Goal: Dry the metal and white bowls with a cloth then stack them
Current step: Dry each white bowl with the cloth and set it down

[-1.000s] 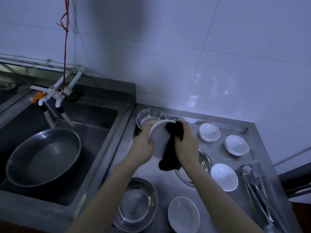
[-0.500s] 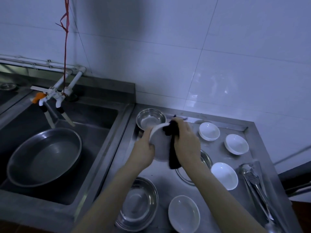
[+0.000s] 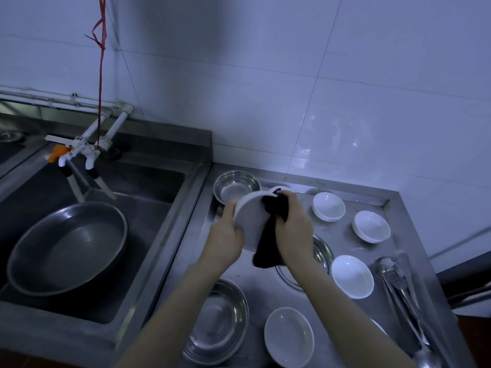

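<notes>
Gripping a smooth white bowl [image 3: 251, 221] tipped on its side above the steel counter [image 3: 353, 251], our left hand [image 3: 225, 241] curls round its lower left rim, thumb near the edge, while our right hand [image 3: 293, 229] has its fingers closed round a dark, soft cloth [image 3: 271, 235] pressed against the bowl's right side. The cloth bunches at the top rim under our fingertips and hangs in a limp fold below the bowl. Both bare forearms rise from the lower edge of the view and meet at the bowl, wrists bent slightly inward. Just behind the raised bowl a small, round, shiny metal bowl [image 3: 236, 185] sits at the counter's back left corner. Beneath our right wrist lies a shallow metal dish [image 3: 320, 258], partly hidden. Near our left forearm sits a wider metal dish [image 3: 219, 321] with a glossy, rippled rim. Five glossy white bowls lie apart on the dull, brushed counter: two at the back right [image 3: 329, 207] [image 3: 371, 226], one at mid right [image 3: 352, 276], one oval-looking at the front [image 3: 289, 337], and a sliver of another [image 3: 378, 328] at the front right. Metal tongs [image 3: 398, 290] lie along the right edge. To the left, a large round metal pan [image 3: 69, 248] rests in the deep steel sink [image 3: 148, 181] under white plastic taps [image 3: 87, 150].
</notes>
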Demonstrator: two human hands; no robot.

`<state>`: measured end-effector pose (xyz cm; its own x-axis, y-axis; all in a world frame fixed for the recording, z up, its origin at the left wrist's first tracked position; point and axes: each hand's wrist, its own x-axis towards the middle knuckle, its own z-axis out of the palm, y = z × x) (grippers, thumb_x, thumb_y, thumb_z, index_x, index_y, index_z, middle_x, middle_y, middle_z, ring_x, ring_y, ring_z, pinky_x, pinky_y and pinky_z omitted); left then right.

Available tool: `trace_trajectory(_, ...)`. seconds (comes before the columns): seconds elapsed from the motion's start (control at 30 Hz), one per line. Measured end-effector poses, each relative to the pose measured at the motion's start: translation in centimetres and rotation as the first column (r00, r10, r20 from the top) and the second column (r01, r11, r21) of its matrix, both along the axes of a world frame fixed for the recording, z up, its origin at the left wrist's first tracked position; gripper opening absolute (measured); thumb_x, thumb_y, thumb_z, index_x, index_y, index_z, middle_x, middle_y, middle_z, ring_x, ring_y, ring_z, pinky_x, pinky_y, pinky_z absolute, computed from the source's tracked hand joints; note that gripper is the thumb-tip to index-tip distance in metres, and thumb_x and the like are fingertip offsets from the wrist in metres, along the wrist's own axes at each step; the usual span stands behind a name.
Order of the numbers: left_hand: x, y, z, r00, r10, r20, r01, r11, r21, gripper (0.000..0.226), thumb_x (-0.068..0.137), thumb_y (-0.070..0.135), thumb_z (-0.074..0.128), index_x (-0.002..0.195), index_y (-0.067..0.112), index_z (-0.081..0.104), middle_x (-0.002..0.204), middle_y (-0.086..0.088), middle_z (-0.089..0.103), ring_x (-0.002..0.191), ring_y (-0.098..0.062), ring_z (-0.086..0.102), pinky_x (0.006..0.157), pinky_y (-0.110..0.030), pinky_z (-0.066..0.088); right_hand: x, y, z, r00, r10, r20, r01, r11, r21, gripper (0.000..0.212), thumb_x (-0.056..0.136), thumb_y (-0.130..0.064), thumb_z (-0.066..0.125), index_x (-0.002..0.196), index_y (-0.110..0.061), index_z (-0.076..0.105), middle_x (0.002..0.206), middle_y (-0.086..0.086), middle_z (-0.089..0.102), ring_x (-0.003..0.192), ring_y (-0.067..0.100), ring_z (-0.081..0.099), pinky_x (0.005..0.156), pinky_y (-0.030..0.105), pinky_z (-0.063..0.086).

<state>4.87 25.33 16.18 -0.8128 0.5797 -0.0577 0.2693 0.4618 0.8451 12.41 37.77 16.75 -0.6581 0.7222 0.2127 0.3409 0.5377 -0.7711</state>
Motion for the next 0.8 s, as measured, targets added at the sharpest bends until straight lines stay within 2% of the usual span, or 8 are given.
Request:
trace_trajectory(0.13,-1.4,0.9,2.4,0.912,-0.290,-0.289,0.134,0.878,-0.460,0.060,0.094,0.003,0.037,0.145,0.034,0.028,0.078,-0.005,0.045,0.069,-0.026,0.049,0.061,-0.034,0.039,-0.2,-0.1,0.0,0.976,0.114,0.187,-0.192,0.856,0.479,0.039,0.084,-0.012,0.051,0.121,-0.025,0.053,0.106,0.001,0.061,0.065,0.035,0.061,0.053,0.030,0.034)
trace_trajectory(0.23,-2.2,0.8,2.2,0.918,-0.204,-0.340,0.074,0.930,-0.359,0.067,0.095,0.012,0.041,0.148,0.045,0.019,0.074,-0.003,0.052,0.064,-0.023,0.054,0.060,-0.036,0.047,-0.4,-0.3,-0.1,0.992,0.059,0.110,-0.087,0.960,0.268,0.043,0.090,-0.008,0.046,0.128,-0.029,0.050,0.115,-0.001,0.057,0.082,0.034,0.060,0.065,0.036,0.045)
trace_trajectory(0.33,-1.1,0.0,0.9,0.993,0.004,-0.119,-0.010,0.999,-0.044,0.060,0.087,0.019,0.049,0.141,0.038,0.031,0.088,-0.008,0.065,0.074,-0.024,0.063,0.062,-0.034,0.053,-0.2,-0.2,-0.1,0.987,-0.093,-0.132,0.062,0.974,-0.218,0.034,0.092,-0.010,0.050,0.118,-0.031,0.054,0.097,-0.013,0.062,0.090,0.019,0.058,0.066,0.016,0.040)
trace_trajectory(0.4,0.0,-0.1,0.2,0.998,0.028,0.059,-0.031,0.999,0.045,0.051,0.087,0.010,0.047,0.136,0.024,0.042,0.102,-0.012,0.064,0.084,-0.022,0.062,0.067,-0.036,0.055,0.0,-0.1,0.0,0.983,-0.128,-0.134,0.081,0.947,-0.310,0.032,0.091,-0.010,0.052,0.116,-0.030,0.054,0.090,-0.015,0.060,0.092,0.019,0.059,0.063,0.011,0.037)
trace_trajectory(0.47,0.1,0.0,0.1,0.994,0.017,0.112,-0.016,1.000,-0.005,0.045,0.088,0.003,0.041,0.129,0.021,0.047,0.103,-0.013,0.062,0.085,-0.025,0.062,0.069,-0.043,0.058,0.3,-0.1,-0.2,0.994,-0.039,-0.102,0.032,0.997,-0.065,0.038,0.089,-0.006,0.049,0.120,-0.028,0.054,0.102,-0.007,0.062,0.091,0.025,0.060,0.066,0.024,0.042)
trace_trajectory(0.57,-0.9,0.4,0.8,0.978,-0.145,-0.147,0.080,0.922,-0.378,0.038,0.092,0.004,0.040,0.127,0.019,0.046,0.093,-0.012,0.060,0.079,-0.029,0.059,0.064,-0.040,0.049,0.3,-0.4,-1.0,0.991,0.092,0.101,-0.129,0.870,0.477,0.041,0.084,-0.012,0.047,0.122,-0.027,0.051,0.107,-0.001,0.062,0.071,0.031,0.061,0.051,0.033,0.043)
trace_trajectory(0.7,-0.9,0.7,2.7,0.925,-0.171,-0.340,-0.005,0.888,-0.459,0.040,0.100,0.020,0.039,0.139,0.028,0.036,0.081,-0.006,0.054,0.076,-0.030,0.058,0.065,-0.042,0.049,0.0,-0.5,-0.5,0.992,0.073,0.099,-0.113,0.869,0.483,0.046,0.083,-0.013,0.042,0.126,-0.026,0.052,0.108,-0.001,0.062,0.069,0.031,0.061,0.051,0.029,0.035)
trace_trajectory(0.8,-0.5,-0.6,3.4,0.961,0.002,-0.277,-0.107,0.926,-0.363,0.051,0.100,0.052,0.039,0.146,0.036,0.025,0.110,-0.011,0.055,0.087,-0.030,0.061,0.072,-0.040,0.051,0.2,0.0,-0.4,0.999,-0.018,0.035,0.008,0.960,0.279,0.047,0.091,-0.006,0.043,0.132,-0.027,0.050,0.123,-0.001,0.056,0.086,0.033,0.060,0.064,0.035,0.042)
